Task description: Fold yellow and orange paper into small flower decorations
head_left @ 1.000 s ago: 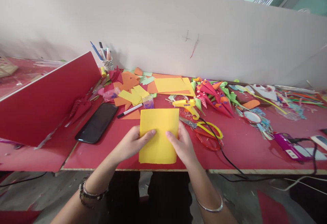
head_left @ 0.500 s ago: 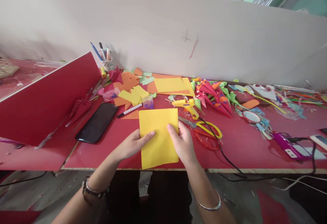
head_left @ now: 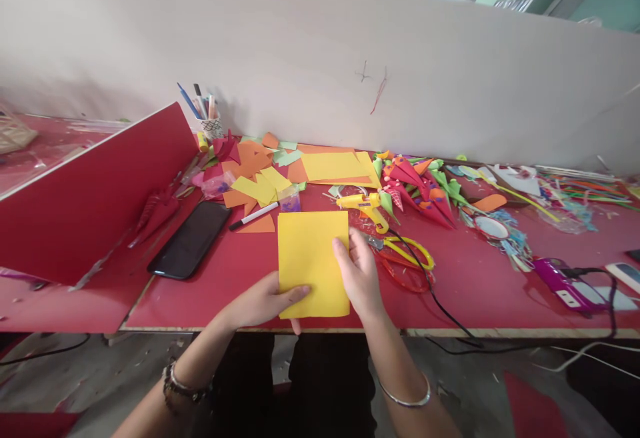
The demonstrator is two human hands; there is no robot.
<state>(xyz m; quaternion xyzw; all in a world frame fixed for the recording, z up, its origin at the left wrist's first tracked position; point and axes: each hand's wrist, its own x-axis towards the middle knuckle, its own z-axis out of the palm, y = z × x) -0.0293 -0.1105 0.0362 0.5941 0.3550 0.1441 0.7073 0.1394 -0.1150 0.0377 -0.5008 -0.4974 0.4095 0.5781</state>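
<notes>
A yellow sheet of paper (head_left: 315, 251), folded or stacked, is held over the table's front edge. My left hand (head_left: 270, 298) grips its lower left side, thumb on top and fingers beneath. At the right side, my right hand (head_left: 360, 271) closes on the edge with the thumb on the front. Just behind the paper lie a yellow glue gun (head_left: 367, 208) and yellow-handled scissors (head_left: 407, 251). A black-and-white marker (head_left: 254, 216) rests to the left of them.
A black phone (head_left: 190, 241) lies left, beside an upright red board (head_left: 100, 191). Paper pieces (head_left: 255, 188) and yellow sheets (head_left: 335, 167) lie at the back. Colourful paper cones (head_left: 417, 185) sit right of them. A purple power strip (head_left: 570, 288) has cables running over the front edge.
My left hand has slid down the paper's left side. The paper's edges now line up more evenly, and it looks slightly narrower. My right hand has shifted slightly right.
</notes>
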